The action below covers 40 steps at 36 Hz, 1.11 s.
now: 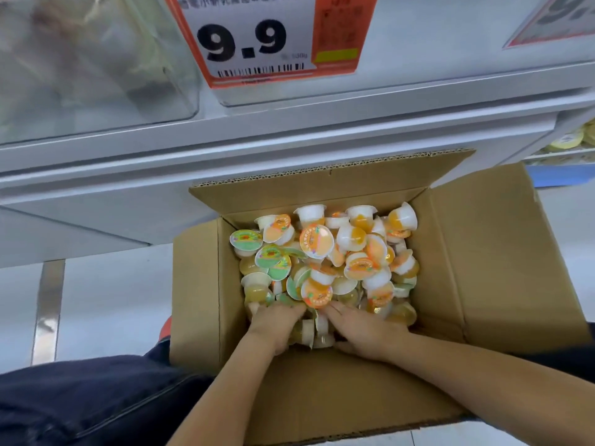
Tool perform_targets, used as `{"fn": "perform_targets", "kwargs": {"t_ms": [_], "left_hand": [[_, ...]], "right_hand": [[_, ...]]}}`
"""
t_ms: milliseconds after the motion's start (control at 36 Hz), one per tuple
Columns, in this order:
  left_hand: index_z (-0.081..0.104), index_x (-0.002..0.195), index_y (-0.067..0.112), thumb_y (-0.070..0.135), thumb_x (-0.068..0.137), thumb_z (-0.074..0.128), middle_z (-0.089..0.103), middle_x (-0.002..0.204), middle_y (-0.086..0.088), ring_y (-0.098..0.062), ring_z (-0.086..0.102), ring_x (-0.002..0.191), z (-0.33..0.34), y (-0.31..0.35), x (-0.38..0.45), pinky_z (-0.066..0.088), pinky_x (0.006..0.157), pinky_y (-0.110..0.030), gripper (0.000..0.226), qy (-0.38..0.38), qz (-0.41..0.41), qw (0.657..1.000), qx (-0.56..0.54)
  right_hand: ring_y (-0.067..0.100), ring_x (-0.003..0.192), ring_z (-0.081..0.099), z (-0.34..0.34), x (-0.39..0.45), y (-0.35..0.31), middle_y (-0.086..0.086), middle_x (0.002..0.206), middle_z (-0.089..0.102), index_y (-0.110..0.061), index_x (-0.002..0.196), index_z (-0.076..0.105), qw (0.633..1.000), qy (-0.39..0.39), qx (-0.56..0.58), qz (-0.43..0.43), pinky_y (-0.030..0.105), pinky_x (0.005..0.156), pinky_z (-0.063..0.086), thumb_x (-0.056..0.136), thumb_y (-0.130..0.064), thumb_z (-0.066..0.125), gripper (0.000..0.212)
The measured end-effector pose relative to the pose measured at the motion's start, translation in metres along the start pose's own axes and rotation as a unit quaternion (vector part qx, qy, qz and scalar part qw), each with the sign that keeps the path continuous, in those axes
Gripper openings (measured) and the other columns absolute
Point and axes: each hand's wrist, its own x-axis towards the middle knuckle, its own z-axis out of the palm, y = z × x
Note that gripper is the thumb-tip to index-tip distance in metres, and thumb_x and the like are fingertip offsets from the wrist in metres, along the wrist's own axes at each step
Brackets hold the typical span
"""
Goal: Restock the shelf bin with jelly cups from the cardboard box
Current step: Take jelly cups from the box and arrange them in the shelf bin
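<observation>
I see both hands down in the box [502, 268], which sits open on the floor [106, 304] in front of the shelf [225, 146], flaps folded out to all four sides. The cups [325, 262] fill it in a loose heap, tipped every way; some lids are orange, some green, with small print too blurred for me to read.

My left hand [277, 323] is at the near left of the heap, palm down, fingers reaching into the cups. The fingertips are buried among them, so I cannot tell whether they are spread flat or curled round any cup. My right hand [363, 333] lies just right of it, palm down, fingers fairly straight and pointing far-left, pressed onto the cups. A few cups show in the gap between the two hands.

On the shelf edge above hangs a price tag [257, 43] with an orange border: large black "9.9", a barcode beneath it, a line of Chinese characters across the top that I cannot make out, and an orange panel at its right with a small green strip. A second tag [553, 20] shows at the far right, cut off. At the far left stands a clear bin [96, 59], its contents blurred. Yellow packs [570, 140] sit on a low shelf at the right. A dark trouser leg [80, 400] crosses the near left.
</observation>
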Motion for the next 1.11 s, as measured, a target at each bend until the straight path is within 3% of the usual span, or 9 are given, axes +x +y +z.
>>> {"fn": "perform_targets", "kwargs": {"t_ms": [306,417,500,583,694,750,917,1000,1111], "left_hand": [[0.026,0.144,0.023,0.009,0.082,0.067,0.04,0.14,-0.011,-0.034,0.048,0.12,0.002,-0.002,0.004,0.043,0.094,-0.041,0.075,-0.043,0.038,0.996,0.062],[0.048,0.124,0.022,0.019,0.079,0.067,0.053,0.12,-0.006,-0.027,0.054,0.109,0.004,-0.007,-0.002,0.045,0.081,-0.033,0.049,0.03,0.0,0.996,-0.083],[0.055,0.106,0.019,0.023,0.077,0.067,0.058,0.099,-0.003,-0.018,0.055,0.088,-0.004,-0.012,-0.008,0.043,0.068,-0.027,0.031,0.084,-0.046,0.953,-0.286],[0.058,0.097,0.021,0.025,0.08,0.063,0.061,0.102,-0.006,-0.017,0.057,0.088,-0.025,-0.01,-0.016,0.051,0.074,-0.03,0.018,0.126,-0.118,0.826,-0.537],[0.052,0.119,0.007,0.013,0.092,0.048,0.055,0.12,-0.015,-0.029,0.059,0.099,-0.065,0.001,-0.036,0.054,0.072,-0.04,0.028,0.047,-0.128,0.484,-0.864],[0.049,0.123,0.004,0.012,0.094,0.045,0.056,0.116,-0.017,-0.028,0.059,0.093,-0.086,0.008,-0.051,0.056,0.069,-0.038,0.031,0.034,-0.087,0.425,-0.9],[0.057,0.1,0.001,0.033,0.087,0.061,0.06,0.09,-0.015,-0.021,0.06,0.067,-0.15,0.031,-0.099,0.057,0.056,-0.025,0.034,-0.002,0.072,0.394,-0.916],[0.054,0.101,0.003,0.024,0.073,0.067,0.061,0.088,-0.014,-0.02,0.064,0.069,-0.184,0.04,-0.121,0.059,0.058,-0.028,0.037,0.029,0.109,0.432,-0.895],[0.055,0.104,0.007,0.043,0.081,0.061,0.061,0.094,-0.017,-0.028,0.062,0.081,-0.219,0.043,-0.153,0.06,0.061,-0.038,0.043,0.042,0.096,0.469,-0.877]], "right_hand": [[0.027,0.125,0.034,0.024,0.029,-0.016,0.006,0.142,0.043,-0.019,0.145,0.031,0.99,0.03,0.084,0.107,0.039,0.103,0.036,0.078,-0.053,0.068,0.084],[0.027,0.123,0.043,0.012,0.026,-0.014,0.008,0.135,0.05,-0.015,0.136,0.043,0.991,-0.002,0.086,0.104,0.035,0.099,0.039,0.076,-0.044,0.074,0.074],[0.027,0.117,0.051,-0.002,0.015,-0.009,0.009,0.126,0.055,-0.013,0.129,0.046,0.986,-0.024,0.136,0.097,0.03,0.086,0.041,0.077,-0.033,0.077,0.064],[0.021,0.108,0.053,-0.022,0.004,-0.008,0.003,0.119,0.056,-0.015,0.125,0.042,0.979,-0.007,0.184,0.089,0.026,0.08,0.043,0.078,-0.027,0.077,0.06],[0.002,0.075,0.041,-0.067,-0.015,-0.016,-0.018,0.085,0.038,-0.03,0.096,0.036,0.973,0.045,0.219,0.062,0.015,0.058,0.034,0.075,-0.025,0.081,0.049],[0.004,0.075,0.042,-0.093,-0.03,-0.023,-0.011,0.087,0.044,-0.023,0.095,0.037,0.971,0.077,0.222,0.049,0.015,0.06,0.035,0.073,-0.028,0.083,0.051],[0.014,0.089,0.049,-0.169,-0.088,-0.053,-0.004,0.098,0.051,-0.019,0.1,0.043,0.964,0.195,0.182,-0.001,0.024,0.071,0.04,0.071,-0.039,0.081,0.051],[0.009,0.078,0.047,-0.204,-0.117,-0.072,-0.004,0.091,0.053,-0.021,0.099,0.045,0.952,0.271,0.142,-0.024,0.019,0.064,0.036,0.067,-0.041,0.083,0.053],[0.003,0.069,0.048,-0.243,-0.145,-0.094,-0.014,0.082,0.053,-0.022,0.095,0.046,0.904,0.408,0.117,-0.048,0.013,0.059,0.037,0.064,-0.037,0.086,0.052]]}}
